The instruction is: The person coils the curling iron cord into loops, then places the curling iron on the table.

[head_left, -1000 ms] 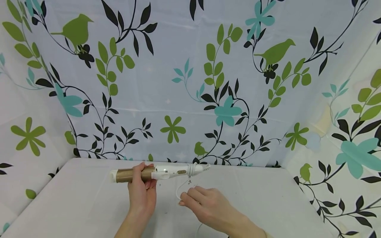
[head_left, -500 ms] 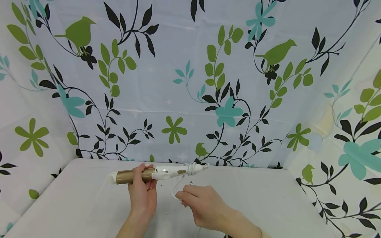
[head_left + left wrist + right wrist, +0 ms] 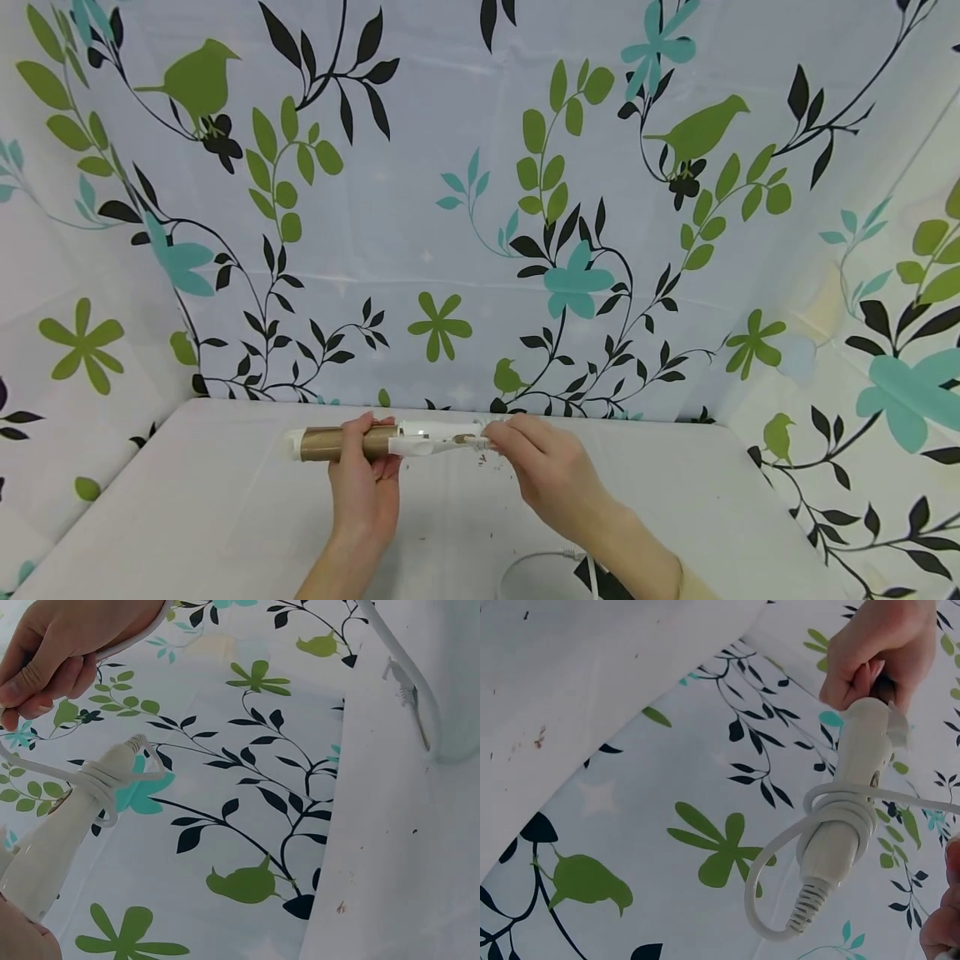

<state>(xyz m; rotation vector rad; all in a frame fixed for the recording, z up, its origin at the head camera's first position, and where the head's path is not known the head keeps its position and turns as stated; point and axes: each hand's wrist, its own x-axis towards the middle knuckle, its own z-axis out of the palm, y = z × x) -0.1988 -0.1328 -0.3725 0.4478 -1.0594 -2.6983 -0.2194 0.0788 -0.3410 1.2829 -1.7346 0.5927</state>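
Observation:
A curling iron [image 3: 423,437] lies level in front of me, its brown barrel to the left and white handle to the right. My left hand [image 3: 365,487] grips it around the barrel. White cord [image 3: 840,802] winds in several turns around the handle near its ribbed end, seen in the right wrist view. My right hand [image 3: 558,475] is at the handle's end in the head view, pinching the cord. In the left wrist view a stretch of cord [image 3: 41,769] runs from the coils up to the right hand's fingertips.
A white table [image 3: 247,508] with small dark specks lies below the hands. More cord, with a white plug-like end [image 3: 403,682], hangs close over it. Patterned cloth [image 3: 360,192] with birds and leaves stands behind and along both sides.
My right hand has moved up from below the handle to its end, carrying the cord. A loop of cord now shows at the lower edge. The left hand has hardly moved.

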